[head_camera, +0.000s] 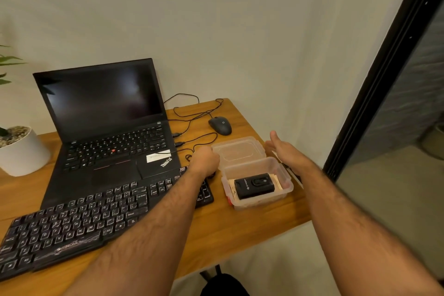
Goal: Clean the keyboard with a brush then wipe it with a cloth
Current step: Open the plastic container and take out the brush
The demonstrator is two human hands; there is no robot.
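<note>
The black external keyboard (72,221) lies at the front left of the wooden table (240,226), in front of the laptop. To its right stands a clear plastic container (287,182) with its hinged lid (240,151) folded open behind it. Inside lies a black boxy device (253,186) on something pale. My left hand (205,160) is curled at the lid's left edge, its forearm crossing the keyboard's right end. My right hand (286,151) is spread, thumb up, just right of the lid. A thin dark object (294,174) lies beside the container under my right wrist. No brush or cloth is recognisable.
An open black laptop (108,127) with a dark screen stands behind the keyboard. A wired black mouse (220,125) and loose cables (192,113) lie at the back right. A white plant pot (22,151) stands at the left. The table's right edge is close to a black-framed glass door (374,79).
</note>
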